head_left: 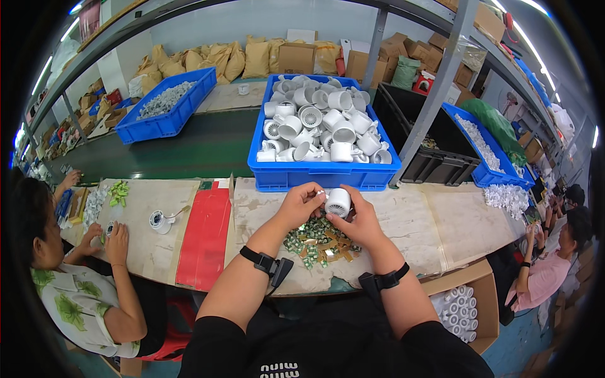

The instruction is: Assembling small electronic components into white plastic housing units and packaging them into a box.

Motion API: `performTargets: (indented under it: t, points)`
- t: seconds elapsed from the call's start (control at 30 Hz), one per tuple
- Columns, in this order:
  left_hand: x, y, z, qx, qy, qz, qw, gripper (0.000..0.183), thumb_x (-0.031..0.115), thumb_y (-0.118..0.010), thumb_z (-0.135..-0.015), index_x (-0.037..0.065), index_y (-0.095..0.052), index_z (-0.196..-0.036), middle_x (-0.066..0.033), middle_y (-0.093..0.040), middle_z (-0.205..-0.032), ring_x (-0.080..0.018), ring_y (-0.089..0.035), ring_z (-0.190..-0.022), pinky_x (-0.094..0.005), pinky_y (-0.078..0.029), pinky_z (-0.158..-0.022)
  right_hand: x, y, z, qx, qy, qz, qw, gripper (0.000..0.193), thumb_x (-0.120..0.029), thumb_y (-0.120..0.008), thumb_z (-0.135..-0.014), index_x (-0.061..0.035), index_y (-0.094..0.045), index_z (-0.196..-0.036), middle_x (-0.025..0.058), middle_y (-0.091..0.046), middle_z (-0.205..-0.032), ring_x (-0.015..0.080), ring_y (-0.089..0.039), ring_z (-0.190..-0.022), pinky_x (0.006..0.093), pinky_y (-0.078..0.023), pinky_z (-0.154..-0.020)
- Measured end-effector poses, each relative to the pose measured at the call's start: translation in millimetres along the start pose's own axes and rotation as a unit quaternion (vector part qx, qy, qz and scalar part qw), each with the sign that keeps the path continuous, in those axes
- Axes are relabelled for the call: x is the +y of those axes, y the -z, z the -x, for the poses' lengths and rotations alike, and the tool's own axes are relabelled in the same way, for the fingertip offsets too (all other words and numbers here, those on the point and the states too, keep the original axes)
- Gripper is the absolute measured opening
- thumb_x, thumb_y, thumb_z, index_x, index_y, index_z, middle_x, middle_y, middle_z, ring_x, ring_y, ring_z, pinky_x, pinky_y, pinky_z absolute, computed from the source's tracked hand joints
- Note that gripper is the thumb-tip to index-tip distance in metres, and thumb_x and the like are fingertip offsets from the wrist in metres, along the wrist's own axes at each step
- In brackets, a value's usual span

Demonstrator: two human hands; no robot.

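Note:
Over the work table I hold a white, cup-shaped plastic housing (338, 203) with a slotted round end turned toward me. My right hand (362, 217) wraps round its right side and underside, fingers closed. Thumb and fingers of my left hand (304, 205) pinch its left side, where a small white piece pokes out; whether that is its handle or a separate part, I cannot tell. Beneath both hands lies a heap of small green circuit boards (318, 242) mixed with brownish-gold pieces. Just beyond, a blue crate (324, 176) is piled high with similar white housings (309, 120).
Brown cardboard (265, 214) covers the table; a red strip (205, 236) crosses it. One white housing (162, 222) sits left. Coworkers sit at both sides. A metal post (435, 94) and black crate (435, 151) stand right. A carton (482, 277) of white tubular parts is below right.

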State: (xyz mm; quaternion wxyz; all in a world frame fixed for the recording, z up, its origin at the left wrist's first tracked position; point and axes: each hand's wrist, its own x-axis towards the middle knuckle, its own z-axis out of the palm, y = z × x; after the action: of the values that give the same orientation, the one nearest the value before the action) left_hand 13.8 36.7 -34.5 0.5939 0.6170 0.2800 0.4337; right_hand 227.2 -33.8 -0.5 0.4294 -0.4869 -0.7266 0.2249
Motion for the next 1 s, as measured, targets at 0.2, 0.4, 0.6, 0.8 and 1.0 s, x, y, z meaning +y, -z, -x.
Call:
performTargets:
  t: [0.2, 0.4, 0.6, 0.8, 1.0]
  points:
    - [0, -3, -3, 0.04, -0.02, -0.031, 0.999, 0.017, 0.018, -0.068, -0.108, 0.002, -0.072, -0.107, -0.0027, -0.074, -0.089, -0.0074, -0.063, -0.07, -0.0252, -0.052, -0.063, 13, -5, -2, 0.056, 0.035, -0.038, 0.997, 0.066, -0.024, -0.09, -0.084, -0.0002, -0.061, -0.138, 0.014, -0.075, -0.097, 0.0189, -0.071, -0.076, 0.0316, -0.058, -0.07]
    - [-3, 0, -2, 0.065, -0.032, -0.061, 0.996, 0.017, 0.016, -0.067, -0.107, 0.001, -0.074, -0.106, -0.0034, -0.075, -0.086, -0.0079, -0.064, -0.069, -0.0253, -0.052, -0.062, 5, -3, -1, 0.065, 0.039, -0.02, 0.997, 0.063, -0.024, -0.09, -0.085, -0.0006, -0.062, -0.136, 0.0134, -0.075, -0.096, 0.0181, -0.07, -0.075, 0.0313, -0.057, -0.068]
    - [-3, 1, -4, 0.092, -0.059, -0.065, 0.992, 0.02, 0.015, -0.061, -0.109, 0.0, -0.073, -0.107, -0.0046, -0.074, -0.087, -0.0091, -0.063, -0.064, -0.0259, -0.052, -0.059, 11, -5, -2, 0.065, 0.034, -0.042, 0.996, 0.062, -0.023, -0.089, -0.085, -0.0004, -0.061, -0.136, 0.0138, -0.075, -0.096, 0.018, -0.069, -0.075, 0.0312, -0.056, -0.067]
    - [3, -4, -3, 0.119, -0.056, -0.054, 0.99, 0.019, 0.012, -0.056, -0.111, 0.001, -0.07, -0.117, -0.0016, -0.068, -0.087, -0.008, -0.063, -0.065, -0.0242, -0.05, -0.059, 12, -5, -2, 0.062, 0.034, -0.036, 0.997, 0.062, -0.023, -0.089, -0.086, 0.0003, -0.061, -0.136, 0.0135, -0.074, -0.095, 0.0178, -0.068, -0.074, 0.0313, -0.055, -0.066]
    - [3, -2, -2, 0.097, -0.048, -0.066, 0.992, 0.015, 0.007, -0.058, -0.109, 0.0, -0.069, -0.117, -0.0025, -0.07, -0.09, -0.0066, -0.062, -0.066, -0.0233, -0.05, -0.061, 13, -6, -2, 0.064, 0.03, -0.04, 0.997, 0.061, -0.023, -0.089, -0.086, 0.0001, -0.061, -0.135, 0.0129, -0.073, -0.095, 0.0174, -0.068, -0.074, 0.0307, -0.055, -0.066]
